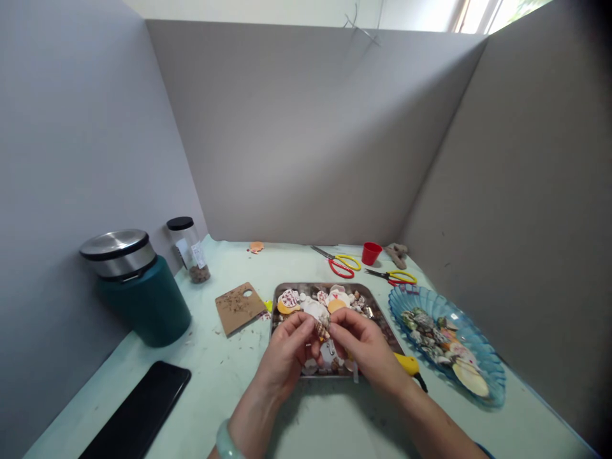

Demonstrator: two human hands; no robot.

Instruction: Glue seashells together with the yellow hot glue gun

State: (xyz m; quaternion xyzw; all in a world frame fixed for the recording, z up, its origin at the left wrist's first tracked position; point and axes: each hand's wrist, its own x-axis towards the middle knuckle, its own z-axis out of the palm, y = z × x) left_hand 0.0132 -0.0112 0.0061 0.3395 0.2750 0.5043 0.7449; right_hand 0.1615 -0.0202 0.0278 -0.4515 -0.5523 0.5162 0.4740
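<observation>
Over the metal tray (393, 336), my left hand (291, 349) pinches a small brown-and-white striped seashell (322, 329) between thumb and fingers. My right hand (364, 341) meets it from the other side, its thumb and forefinger also closed on the shell. Fingers cover part of the shell, so its full shape is hidden. Under and behind my hands, the tray holds many shells, among them a white-and-orange shell (289, 301) with dark red specks. A yellow-handled tool (406, 364) with a black end, perhaps a glue gun, is partly covered by my right forearm.
Right: a blue scalloped dish (497, 376) of shells. Behind: two pairs of scissors (345, 260) (401, 276) and a red cup (371, 254). Left: a brown board (236, 310), a jar (195, 258), a teal flask (148, 306) and a black phone (138, 411). Grey panels enclose the table.
</observation>
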